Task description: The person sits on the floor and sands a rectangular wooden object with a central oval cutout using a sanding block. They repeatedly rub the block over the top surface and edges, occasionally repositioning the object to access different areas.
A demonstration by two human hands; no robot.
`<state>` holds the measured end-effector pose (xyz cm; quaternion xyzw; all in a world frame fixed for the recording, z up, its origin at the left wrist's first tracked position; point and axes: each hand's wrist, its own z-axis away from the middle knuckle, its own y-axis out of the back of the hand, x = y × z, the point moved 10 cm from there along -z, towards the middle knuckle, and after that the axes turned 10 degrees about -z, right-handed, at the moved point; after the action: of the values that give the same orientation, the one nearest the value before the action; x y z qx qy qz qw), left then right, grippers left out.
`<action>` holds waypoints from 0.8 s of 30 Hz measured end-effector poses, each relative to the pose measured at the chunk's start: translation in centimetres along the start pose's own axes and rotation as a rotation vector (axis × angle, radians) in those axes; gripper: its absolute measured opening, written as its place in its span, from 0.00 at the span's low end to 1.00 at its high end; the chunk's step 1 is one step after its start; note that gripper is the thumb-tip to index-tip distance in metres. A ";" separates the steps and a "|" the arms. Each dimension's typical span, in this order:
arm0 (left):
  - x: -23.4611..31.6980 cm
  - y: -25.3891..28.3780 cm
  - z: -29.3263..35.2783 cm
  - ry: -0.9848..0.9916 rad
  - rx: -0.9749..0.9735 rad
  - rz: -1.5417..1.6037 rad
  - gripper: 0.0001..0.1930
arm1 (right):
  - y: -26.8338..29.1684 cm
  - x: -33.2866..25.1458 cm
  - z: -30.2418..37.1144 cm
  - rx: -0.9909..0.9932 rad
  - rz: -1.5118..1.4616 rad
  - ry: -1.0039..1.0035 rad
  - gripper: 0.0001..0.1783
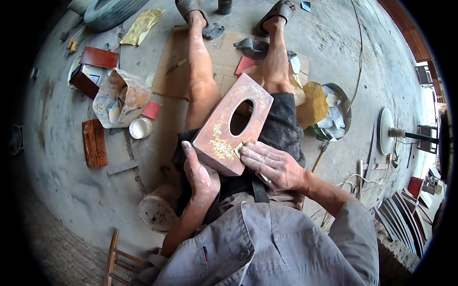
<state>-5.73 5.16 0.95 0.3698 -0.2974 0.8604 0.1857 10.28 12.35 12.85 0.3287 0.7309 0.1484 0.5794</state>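
Box (pixel 220 119) long axis 1-to-7 o'clock; left hand (pixel 203 177) touching at 7, grip hidden; right hand (pixel 276 164) at 5, pressing gripped pad (pixel 238 149)

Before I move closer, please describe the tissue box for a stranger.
Start at the dark shorts. Over them, between left hand and right hand, is the tissue box. Only this reddish box combines an oval opening with gold flowers.

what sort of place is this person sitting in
Probably a workshop of some kind: the stained floor is cluttered with scraps, a tire and a brown board, and the right hand presses a small sheet against a box.
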 end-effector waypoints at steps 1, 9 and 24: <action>0.0 0.1 -0.1 0.000 0.004 0.001 0.44 | 0.2 -0.2 -0.1 0.006 0.001 -0.012 0.32; 0.2 -0.4 0.0 0.009 -0.008 0.034 0.44 | -0.3 -1.5 -0.3 -0.031 -0.019 0.035 0.31; -0.1 -0.5 -0.1 0.006 -0.013 0.057 0.40 | -1.3 -2.0 -3.2 -0.003 0.124 -0.064 0.35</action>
<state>-5.42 5.59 1.04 0.3574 -0.3129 0.8644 0.1646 7.09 10.58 14.51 0.3769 0.6899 0.1746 0.5928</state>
